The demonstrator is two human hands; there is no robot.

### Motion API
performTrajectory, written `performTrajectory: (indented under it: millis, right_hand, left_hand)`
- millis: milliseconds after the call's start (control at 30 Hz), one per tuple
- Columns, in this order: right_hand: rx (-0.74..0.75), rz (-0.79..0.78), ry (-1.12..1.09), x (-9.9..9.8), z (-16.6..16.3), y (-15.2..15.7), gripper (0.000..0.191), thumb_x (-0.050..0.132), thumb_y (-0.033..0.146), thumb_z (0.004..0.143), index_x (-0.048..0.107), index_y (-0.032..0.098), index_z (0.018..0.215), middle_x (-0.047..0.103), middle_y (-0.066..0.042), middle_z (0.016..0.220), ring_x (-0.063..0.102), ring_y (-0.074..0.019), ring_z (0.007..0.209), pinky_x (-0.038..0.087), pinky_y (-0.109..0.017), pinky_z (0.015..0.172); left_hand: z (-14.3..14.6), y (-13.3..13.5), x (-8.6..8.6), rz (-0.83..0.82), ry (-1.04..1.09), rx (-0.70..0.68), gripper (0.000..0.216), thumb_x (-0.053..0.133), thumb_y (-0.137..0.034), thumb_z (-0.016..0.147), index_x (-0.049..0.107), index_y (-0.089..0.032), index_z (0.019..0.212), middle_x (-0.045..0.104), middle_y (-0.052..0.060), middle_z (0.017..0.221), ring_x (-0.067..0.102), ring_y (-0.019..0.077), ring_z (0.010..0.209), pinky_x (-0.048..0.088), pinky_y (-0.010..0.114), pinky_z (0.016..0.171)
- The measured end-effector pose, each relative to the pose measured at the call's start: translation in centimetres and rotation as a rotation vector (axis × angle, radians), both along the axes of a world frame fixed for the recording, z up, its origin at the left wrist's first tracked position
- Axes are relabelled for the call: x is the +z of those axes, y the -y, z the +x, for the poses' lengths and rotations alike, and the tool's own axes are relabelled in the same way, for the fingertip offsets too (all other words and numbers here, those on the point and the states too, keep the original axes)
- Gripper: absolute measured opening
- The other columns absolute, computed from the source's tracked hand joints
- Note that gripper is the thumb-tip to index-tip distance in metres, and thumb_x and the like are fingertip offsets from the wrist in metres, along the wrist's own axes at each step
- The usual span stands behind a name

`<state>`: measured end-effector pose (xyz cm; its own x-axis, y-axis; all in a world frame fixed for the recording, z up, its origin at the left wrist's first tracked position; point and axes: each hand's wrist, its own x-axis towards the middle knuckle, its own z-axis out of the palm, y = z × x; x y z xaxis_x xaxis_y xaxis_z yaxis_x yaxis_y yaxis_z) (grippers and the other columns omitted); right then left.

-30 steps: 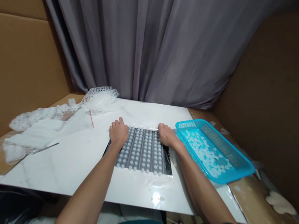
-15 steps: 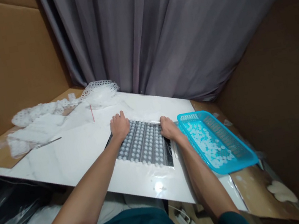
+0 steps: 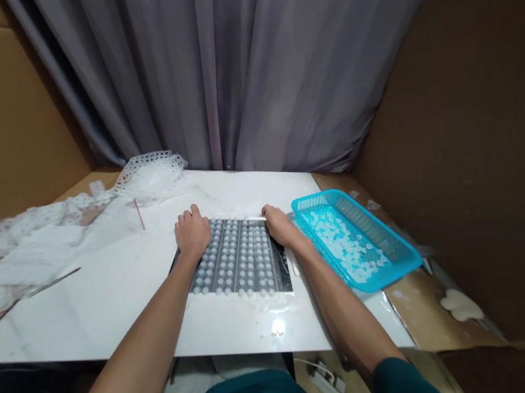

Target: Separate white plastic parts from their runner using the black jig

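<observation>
Over the white table [image 3: 128,301], arms [image 3: 138,354] outstretched!
Curled left hand [image 3: 193,231] and right hand [image 3: 281,225] pinch the dotted sheet [image 3: 235,259] by its far corners.

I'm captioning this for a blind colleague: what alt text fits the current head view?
A person's left hand and right hand hold the far corners of a dark panel with rows of white dots on a white table. A blue basket of loose white pieces sits right; white netting lies back left, near a grey curtain.

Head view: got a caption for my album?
Left hand and right hand hold a grey, white-dotted panel beside a blue basket.
</observation>
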<state>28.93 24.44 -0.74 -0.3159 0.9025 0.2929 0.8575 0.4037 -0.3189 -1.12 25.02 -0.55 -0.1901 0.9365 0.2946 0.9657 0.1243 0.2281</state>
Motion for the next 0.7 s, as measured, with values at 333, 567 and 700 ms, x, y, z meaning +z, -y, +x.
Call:
performTrajectory:
  millis: [333, 567, 700]
  right_hand:
    - [-0.079, 0.024, -0.182, 0.6, 0.7, 0.5, 0.026, 0.05, 0.018, 0.1, 0.073, 0.023, 0.11, 0.077, -0.007, 0.111, 0.068, -0.0238, 0.104, 0.049, -0.032, 0.091]
    - [0.004, -0.043, -0.192, 1.1, 0.0, 0.9, 0.016, 0.06, 0.023, 0.096, 0.075, 0.024, 0.101, 0.08, -0.004, 0.102, 0.071, -0.023, 0.096, 0.05, -0.03, 0.085]
    - [0.016, -0.059, -0.18, 1.0, -0.1, 0.9, 0.018, 0.061, 0.021, 0.095, 0.074, 0.024, 0.108, 0.079, -0.004, 0.104, 0.07, -0.023, 0.096, 0.051, -0.03, 0.086]
  left_hand:
    - [0.0, -0.1, 0.0, -0.01, 0.025, 0.008, 0.038, 0.044, -0.032, 0.105, 0.057, -0.017, 0.137, 0.067, 0.021, 0.128, 0.058, 0.0384, 0.125, 0.043, 0.051, 0.106]
    - [0.0, -0.1, 0.1, -0.012, 0.023, 0.008, 0.036, 0.044, -0.031, 0.106, 0.057, -0.016, 0.136, 0.067, 0.021, 0.127, 0.058, 0.0385, 0.125, 0.043, 0.05, 0.106]
    - [0.0, -0.1, 0.2, -0.009, 0.017, 0.009, 0.035, 0.044, -0.032, 0.106, 0.058, -0.017, 0.135, 0.068, 0.02, 0.126, 0.058, 0.0382, 0.124, 0.043, 0.05, 0.105]
